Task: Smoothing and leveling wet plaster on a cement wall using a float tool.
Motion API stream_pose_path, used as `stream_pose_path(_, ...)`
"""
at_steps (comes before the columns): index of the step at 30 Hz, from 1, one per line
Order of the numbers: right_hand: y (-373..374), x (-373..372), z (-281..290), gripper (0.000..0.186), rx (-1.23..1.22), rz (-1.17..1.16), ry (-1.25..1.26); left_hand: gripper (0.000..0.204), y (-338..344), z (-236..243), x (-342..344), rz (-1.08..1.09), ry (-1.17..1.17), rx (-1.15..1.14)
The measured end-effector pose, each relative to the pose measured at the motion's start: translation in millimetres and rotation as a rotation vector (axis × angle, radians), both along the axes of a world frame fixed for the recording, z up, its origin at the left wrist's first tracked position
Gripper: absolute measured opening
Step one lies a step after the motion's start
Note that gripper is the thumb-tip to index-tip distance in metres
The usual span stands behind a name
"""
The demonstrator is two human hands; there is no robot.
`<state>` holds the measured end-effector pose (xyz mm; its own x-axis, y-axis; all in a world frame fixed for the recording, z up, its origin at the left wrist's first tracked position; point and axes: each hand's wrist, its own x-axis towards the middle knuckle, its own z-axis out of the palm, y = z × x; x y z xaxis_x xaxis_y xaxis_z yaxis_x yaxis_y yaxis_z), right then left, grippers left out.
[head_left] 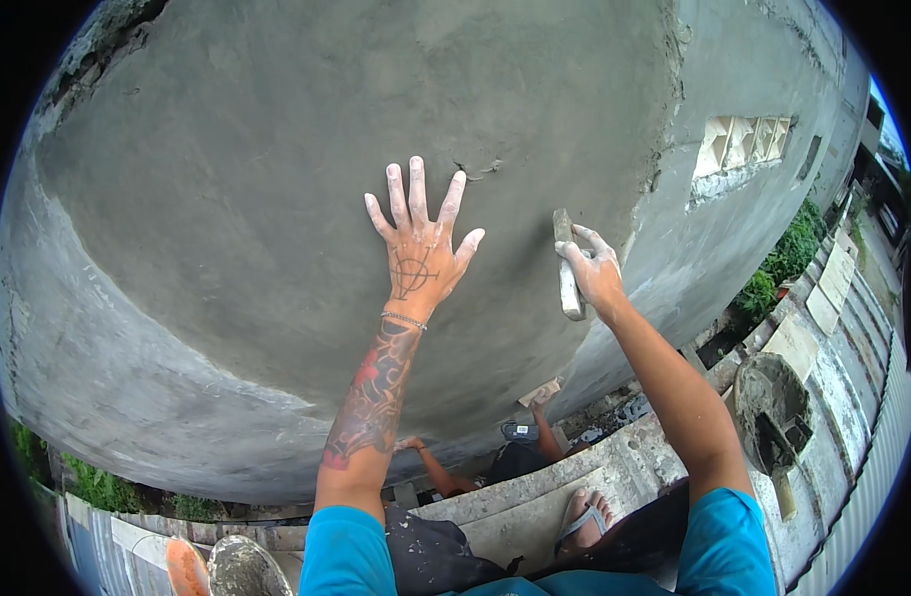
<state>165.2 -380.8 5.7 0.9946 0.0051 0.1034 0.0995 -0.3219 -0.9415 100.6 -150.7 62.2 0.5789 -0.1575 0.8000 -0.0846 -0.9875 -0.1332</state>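
My left hand (420,233) is spread against the grey plastered wall (247,179), fingers apart and dusted with cement. In my right hand (596,268) is a small cement-smeared plastering float (568,268), seen edge-on with its face toward the wall; from this angle I cannot tell whether it touches. The float is long and narrow in view, its lower part paler than the top. Darker, fresh-looking plaster lies behind both hands, with a small rough mark (477,169) just right of my left fingertips.
Below, a co-worker's hand (543,395) holds a small board against the wall. A round cement-caked pan (768,397) with a trowel stands at right on the planks. Orange (185,566) and grey rounded containers sit lower left. Vent blocks (741,144) open the wall at upper right.
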Motion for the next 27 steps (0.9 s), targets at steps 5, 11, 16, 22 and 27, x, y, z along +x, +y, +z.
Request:
stream_pose_path(5,2,3,-3,0.069,-0.003,-0.011,-0.002,0.075,6,-3,2,0.014,-0.002,0.023)
stream_pose_path(11,7,-1,-1,0.068,-0.011,-0.002,-0.025,0.070,5,0,0,0.049,0.032,0.046)
stream_pose_path(16,-1,9,-11,0.069,0.002,0.003,-0.027,0.069,2,4,0,0.060,0.041,0.063)
stream_pose_path(22,-8,11,-9,0.066,0.078,0.003,-0.029,0.070,-8,8,-4,0.091,-0.017,0.075)
stream_pose_path(27,-14,15,-11,0.063,0.069,-0.039,-0.080,0.070,-20,9,-4,0.227,-0.011,0.147)
